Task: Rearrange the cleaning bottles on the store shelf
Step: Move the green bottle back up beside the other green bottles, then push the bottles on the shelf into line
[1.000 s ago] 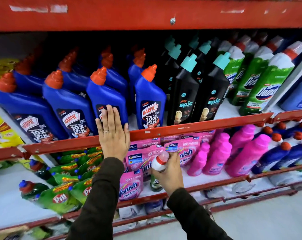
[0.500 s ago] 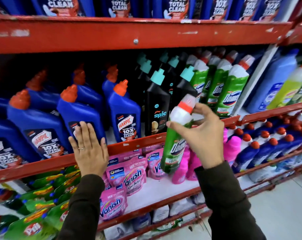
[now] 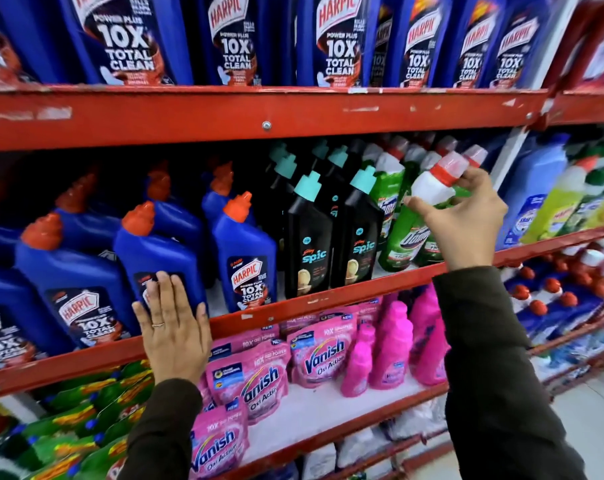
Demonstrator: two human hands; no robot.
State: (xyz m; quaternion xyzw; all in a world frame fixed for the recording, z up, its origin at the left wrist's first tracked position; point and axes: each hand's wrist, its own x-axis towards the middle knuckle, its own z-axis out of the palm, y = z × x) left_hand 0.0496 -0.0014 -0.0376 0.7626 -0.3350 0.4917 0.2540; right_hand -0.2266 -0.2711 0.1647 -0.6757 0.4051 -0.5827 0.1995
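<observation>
Nearest, in the lower centre of the frame, the left hand (image 3: 172, 327) lies flat with spread fingers on the red metal shelf rail (image 3: 293, 303) and on the label of a blue plastic Harpic bottle with orange cap (image 3: 155, 251); it holds nothing. In the right centre, the right hand (image 3: 467, 223) pinches the white neck of a green plastic Domex bottle with red cap (image 3: 422, 209), tilted, its base just at the rail.

The step in hand seems to be placing this bottle among the other green bottles (image 3: 387, 188) behind it, right of the black Spic bottles with teal caps (image 3: 307, 244). The next move probably needs the base to be lifted over the rail and set upright. The free room there looks narrow, and the red upper shelf beam (image 3: 266, 112) stays close above the caps.
</observation>
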